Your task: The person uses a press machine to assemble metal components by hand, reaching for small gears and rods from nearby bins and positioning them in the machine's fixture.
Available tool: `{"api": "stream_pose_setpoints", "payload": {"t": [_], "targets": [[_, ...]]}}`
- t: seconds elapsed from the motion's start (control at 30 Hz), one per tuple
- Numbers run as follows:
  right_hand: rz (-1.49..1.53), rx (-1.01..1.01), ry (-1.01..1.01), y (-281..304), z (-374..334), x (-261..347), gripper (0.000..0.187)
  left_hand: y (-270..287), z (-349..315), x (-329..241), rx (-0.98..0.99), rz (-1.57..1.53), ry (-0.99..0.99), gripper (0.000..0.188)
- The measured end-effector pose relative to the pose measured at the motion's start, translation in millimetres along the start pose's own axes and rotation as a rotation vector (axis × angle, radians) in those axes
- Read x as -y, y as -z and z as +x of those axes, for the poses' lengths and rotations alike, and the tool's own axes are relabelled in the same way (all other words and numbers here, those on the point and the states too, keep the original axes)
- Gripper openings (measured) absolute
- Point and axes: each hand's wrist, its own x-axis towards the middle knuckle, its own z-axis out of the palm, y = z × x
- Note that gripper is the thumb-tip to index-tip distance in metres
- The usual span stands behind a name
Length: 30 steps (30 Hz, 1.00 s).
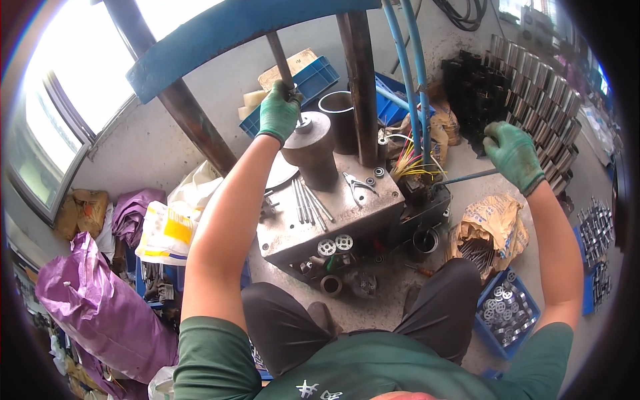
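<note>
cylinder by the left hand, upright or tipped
Upright: the cylinder stands on the metal block, its round top facing up near the left hand.

grey cylinder (313, 153), wider up top, stands upright on the bench (281, 232); ram (277, 52) hangs above; lever (470, 176) sticks out sideways

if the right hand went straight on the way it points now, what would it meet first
Likely the pile of black parts, up and slightly left of the right hand in the picture, though depth is unclear.
</note>
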Motion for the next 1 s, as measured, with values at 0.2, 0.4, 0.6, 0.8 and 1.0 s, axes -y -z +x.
{"api": "stream_pose_setpoints", "payload": {"t": [0.2,0.4,0.6,0.8,1.0], "targets": [[-0.112,0.197,0.039,9,-85,-5,0.038,4,10,12,-0.024,-0.007,0.042,0.025],[-0.108,0.317,0.089,10,-92,-18,0.039,0,2,11,-0.034,-0.051,0.032,0.027],[-0.057,0.502,0.151,20,-88,-7,0.039,0,-6,-6,-0.051,-0.045,0.101,0.029],[0.015,0.54,0.294,16,-97,-2,0.041,-22,-38,9,-0.247,0.07,-0.022,0.02],[0.038,0.514,0.263,14,-114,16,0.038,-17,-38,15,-0.105,-0.081,0.125,0.022]]}}
